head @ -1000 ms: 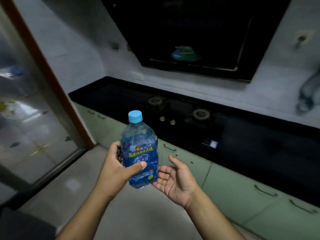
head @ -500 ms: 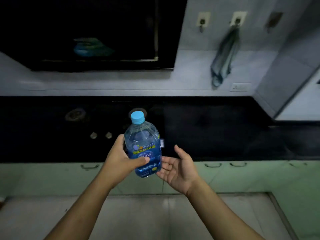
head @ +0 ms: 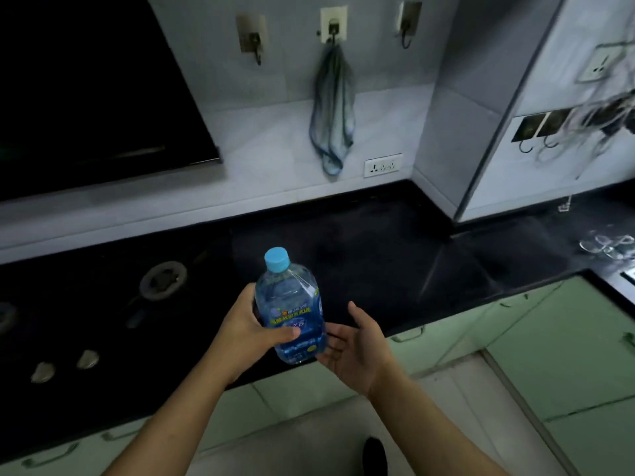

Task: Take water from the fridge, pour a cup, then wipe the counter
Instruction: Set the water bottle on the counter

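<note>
A clear water bottle (head: 292,304) with a blue label and a light blue cap stands upright in my left hand (head: 245,333), which grips its body above the front edge of the black counter (head: 395,255). My right hand (head: 357,345) is open, palm up, just right of the bottle's base, fingertips close to it. A blue-grey cloth (head: 332,108) hangs from a hook on the back wall. Clear glassware (head: 606,245) rests on the counter at the far right.
A gas hob with a burner (head: 163,280) and knobs (head: 87,359) fills the counter's left part, under a dark hood (head: 86,80). A wall socket (head: 382,164) sits below the cloth. A grey column (head: 474,108) juts out at right. Green cabinets (head: 567,345) run below.
The view has swung right along the counter, bringing the hanging cloth, column and glassware into sight. Both hands keep the same pose with the bottle.
</note>
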{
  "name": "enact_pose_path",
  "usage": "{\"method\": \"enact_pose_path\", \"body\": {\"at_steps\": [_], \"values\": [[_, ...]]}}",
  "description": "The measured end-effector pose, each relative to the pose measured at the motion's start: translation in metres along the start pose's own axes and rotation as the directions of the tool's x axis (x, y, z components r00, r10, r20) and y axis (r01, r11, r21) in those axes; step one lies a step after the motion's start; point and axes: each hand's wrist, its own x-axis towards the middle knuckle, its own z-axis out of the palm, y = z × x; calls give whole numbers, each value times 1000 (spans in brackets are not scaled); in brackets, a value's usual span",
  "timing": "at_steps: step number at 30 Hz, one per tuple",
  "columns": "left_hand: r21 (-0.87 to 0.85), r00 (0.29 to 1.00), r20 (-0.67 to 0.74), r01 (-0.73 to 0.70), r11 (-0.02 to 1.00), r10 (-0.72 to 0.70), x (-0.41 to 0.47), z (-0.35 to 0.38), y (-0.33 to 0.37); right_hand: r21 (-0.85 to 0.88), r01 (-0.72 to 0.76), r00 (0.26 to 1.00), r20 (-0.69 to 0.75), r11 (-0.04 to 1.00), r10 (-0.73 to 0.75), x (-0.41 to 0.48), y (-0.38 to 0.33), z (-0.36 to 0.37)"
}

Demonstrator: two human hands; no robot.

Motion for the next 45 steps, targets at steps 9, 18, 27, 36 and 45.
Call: {"method": "enact_pose_path", "body": {"at_steps": [9, 18, 27, 36, 45], "values": [[-9, 996, -17, 82, 997, -83, 99, 88, -2, -2, -71, 997, -14, 997, 71, 67, -100, -59], [50, 989, 9, 148, 988, -149, 182, 115, -38, -5, -66, 989, -134, 998, 65, 143, -121, -68], [161, 992, 42, 110, 981, -118, 252, 133, -55, -94, -8, 954, -298, 996, -21, 194, -151, -52], [158, 990, 32, 132, 979, -139, 293, 159, -59, -86, 35, 937, -343, 996, -63, 233, -180, -42], [156, 985, 15, 165, 974, -170, 292, 164, -58, -93, -10, 945, -326, 996, -21, 244, -192, -49]]}}
